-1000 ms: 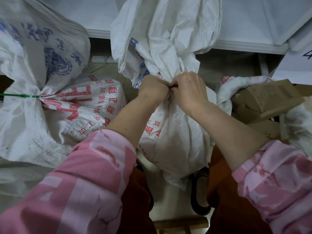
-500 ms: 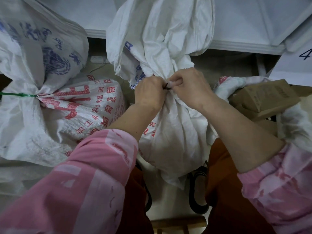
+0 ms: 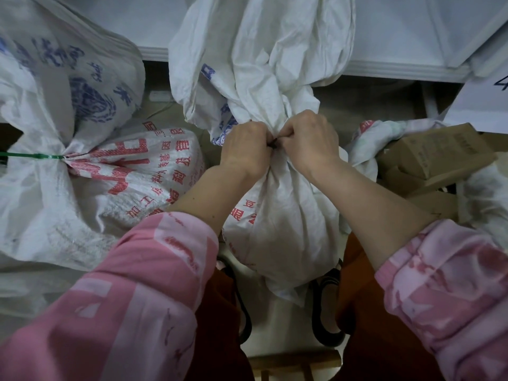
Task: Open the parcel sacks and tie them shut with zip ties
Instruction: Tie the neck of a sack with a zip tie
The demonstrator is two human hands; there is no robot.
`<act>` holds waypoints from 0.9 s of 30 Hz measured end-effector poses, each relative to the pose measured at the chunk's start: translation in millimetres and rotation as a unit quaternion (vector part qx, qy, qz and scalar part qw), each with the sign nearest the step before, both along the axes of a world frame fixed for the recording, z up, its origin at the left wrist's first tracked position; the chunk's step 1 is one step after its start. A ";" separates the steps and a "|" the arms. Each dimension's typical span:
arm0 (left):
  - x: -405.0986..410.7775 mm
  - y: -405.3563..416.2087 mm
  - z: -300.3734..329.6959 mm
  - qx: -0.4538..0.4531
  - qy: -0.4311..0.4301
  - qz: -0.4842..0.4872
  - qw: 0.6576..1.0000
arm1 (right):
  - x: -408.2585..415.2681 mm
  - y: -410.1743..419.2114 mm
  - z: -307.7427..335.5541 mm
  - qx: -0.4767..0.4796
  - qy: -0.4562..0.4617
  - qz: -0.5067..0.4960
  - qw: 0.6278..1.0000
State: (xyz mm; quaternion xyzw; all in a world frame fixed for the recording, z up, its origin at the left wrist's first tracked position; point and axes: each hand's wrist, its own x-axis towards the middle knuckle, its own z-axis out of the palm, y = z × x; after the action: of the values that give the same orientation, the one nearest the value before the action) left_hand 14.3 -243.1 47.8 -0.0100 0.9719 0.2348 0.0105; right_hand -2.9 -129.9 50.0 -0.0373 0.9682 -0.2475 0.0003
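zip tie between both hands' fingertips

Red Chinese characters were printed on the tied sack at left, too warped to read surely. A white sheet at right bore a partly cropped "4".

**Sack between two hands, another tied sack to its left**

A sack stands in the middle, between the person's knees. The left hand and right hand meet at its gathered neck. Left of it lies a tied sack. Cardboard boxes lie to the right.
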 end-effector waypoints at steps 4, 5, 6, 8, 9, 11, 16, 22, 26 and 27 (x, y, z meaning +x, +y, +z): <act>0.2 0.8 -1.5 -0.010 0.008 0.000 1.000 | -2.2 0.5 3.1 -0.029 -0.012 -0.024 0.999; 0.5 0.7 -0.2 -0.008 0.012 0.001 1.000 | -2.6 1.3 3.9 -0.039 -0.018 -0.026 0.999; 0.9 0.4 1.2 -0.005 0.015 0.001 1.000 | -2.9 2.0 4.5 -0.047 -0.024 -0.027 0.998; 2.2 0.6 3.9 -0.002 0.018 0.002 1.000 | -1.6 2.0 5.3 -0.053 -0.025 -0.029 0.998; 2.6 0.9 4.5 -0.005 0.018 0.003 1.000 | -0.3 1.7 6.0 -0.052 -0.021 -0.030 0.998; 2.5 1.1 3.9 -0.012 0.017 0.007 1.000 | 2.1 1.3 7.5 -0.049 -0.016 -0.029 0.998; 1.9 -0.2 1.3 -0.002 0.015 0.019 1.000 | 4.5 2.4 11.9 -0.069 -0.023 -0.034 0.997; 3.7 -0.1 4.8 0.010 0.022 0.018 1.000 | 2.1 4.4 14.1 -0.089 -0.043 -0.026 0.995; 4.9 2.2 4.8 0.007 0.023 0.013 1.000 | 2.4 3.9 13.2 -0.086 -0.037 -0.029 0.995; 5.3 2.3 5.0 0.007 0.022 0.014 1.000 | 2.5 3.5 12.7 -0.088 -0.036 -0.030 0.995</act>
State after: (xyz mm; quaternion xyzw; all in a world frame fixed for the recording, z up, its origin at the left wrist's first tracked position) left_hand 19.6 -240.8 52.8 -0.0181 0.9701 0.2415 -0.0140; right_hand -0.4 -126.4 62.7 0.0004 0.9427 -0.3327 0.0247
